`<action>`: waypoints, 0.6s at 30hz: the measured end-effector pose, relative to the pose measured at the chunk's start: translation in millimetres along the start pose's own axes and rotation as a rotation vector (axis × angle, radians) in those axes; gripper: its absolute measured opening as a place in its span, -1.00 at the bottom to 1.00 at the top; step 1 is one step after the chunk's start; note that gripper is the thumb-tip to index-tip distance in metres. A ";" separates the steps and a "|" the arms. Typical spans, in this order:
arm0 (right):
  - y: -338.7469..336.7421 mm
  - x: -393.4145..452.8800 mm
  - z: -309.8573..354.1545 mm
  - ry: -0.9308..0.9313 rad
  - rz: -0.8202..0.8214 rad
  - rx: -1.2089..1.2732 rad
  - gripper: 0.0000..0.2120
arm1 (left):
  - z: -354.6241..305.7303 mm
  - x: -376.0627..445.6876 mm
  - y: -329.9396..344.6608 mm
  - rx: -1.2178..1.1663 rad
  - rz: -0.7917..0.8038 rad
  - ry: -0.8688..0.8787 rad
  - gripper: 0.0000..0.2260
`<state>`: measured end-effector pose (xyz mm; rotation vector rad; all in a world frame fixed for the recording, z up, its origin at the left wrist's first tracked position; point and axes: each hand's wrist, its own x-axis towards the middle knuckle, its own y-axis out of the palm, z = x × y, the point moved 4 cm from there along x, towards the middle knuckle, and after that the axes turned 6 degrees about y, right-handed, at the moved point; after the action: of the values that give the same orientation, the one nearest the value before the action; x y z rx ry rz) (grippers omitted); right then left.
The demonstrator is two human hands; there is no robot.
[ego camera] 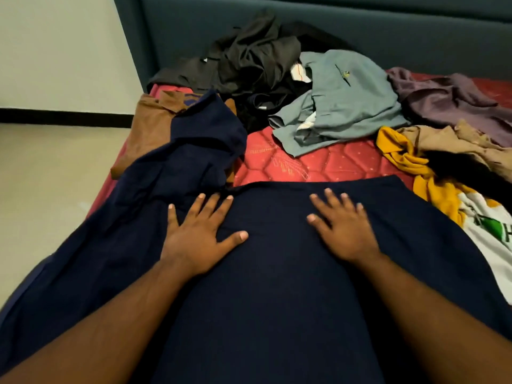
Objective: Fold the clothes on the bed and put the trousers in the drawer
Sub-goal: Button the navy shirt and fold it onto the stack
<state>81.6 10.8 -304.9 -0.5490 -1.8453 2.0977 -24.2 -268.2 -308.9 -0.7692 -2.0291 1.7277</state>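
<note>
A dark navy garment (271, 273) lies spread flat over the near part of the red mattress (318, 164). Its far edge runs straight across the bed, and a bunched part (191, 151) trails to the far left over a brown garment (151, 126). My left hand (196, 234) presses flat on the navy cloth left of centre, fingers spread. My right hand (342, 225) lies flat on it to the right, fingers straight. Neither hand grips anything.
Unfolded clothes lie further back: a black pile (249, 62) by the dark headboard (360, 29), grey-green trousers (340, 101), a purple garment (448, 98), a tan one (454, 145), a yellow cloth (415, 164) and a white printed shirt (493, 231). Pale floor (50, 176) lies left of the bed.
</note>
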 end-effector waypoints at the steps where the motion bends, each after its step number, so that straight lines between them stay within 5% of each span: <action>1: -3.0 10.7 -34.2 0.103 -0.008 -0.009 -0.43 | -1.7 -1.0 0.0 -0.007 0.000 0.001 -0.25; 4: -20.1 15.4 -122.4 0.386 0.058 0.047 -0.45 | -5.0 -4.6 -1.6 0.015 -0.004 0.016 -0.26; 6: -25.8 -4.5 -122.4 0.396 0.010 -0.053 -0.42 | -8.7 -6.5 -0.6 0.070 -0.018 0.017 -0.28; 11: 2.2 -100.7 -10.7 -0.290 0.132 -0.049 -0.33 | -4.6 -18.2 -5.5 0.192 -0.021 0.007 -0.35; 16: -27.2 -104.7 -161.4 0.238 0.029 0.050 -0.20 | -44.1 -43.2 -17.4 0.196 0.043 -0.192 -0.43; 18: -28.9 -110.6 -138.6 0.138 0.038 -0.008 -0.25 | -123.2 -47.1 -10.3 0.043 -0.001 -0.009 -0.45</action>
<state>243.1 85.8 -281.0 -0.7175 -1.7800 2.0226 84.6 -202.0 -272.9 -0.7475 -1.9915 1.7711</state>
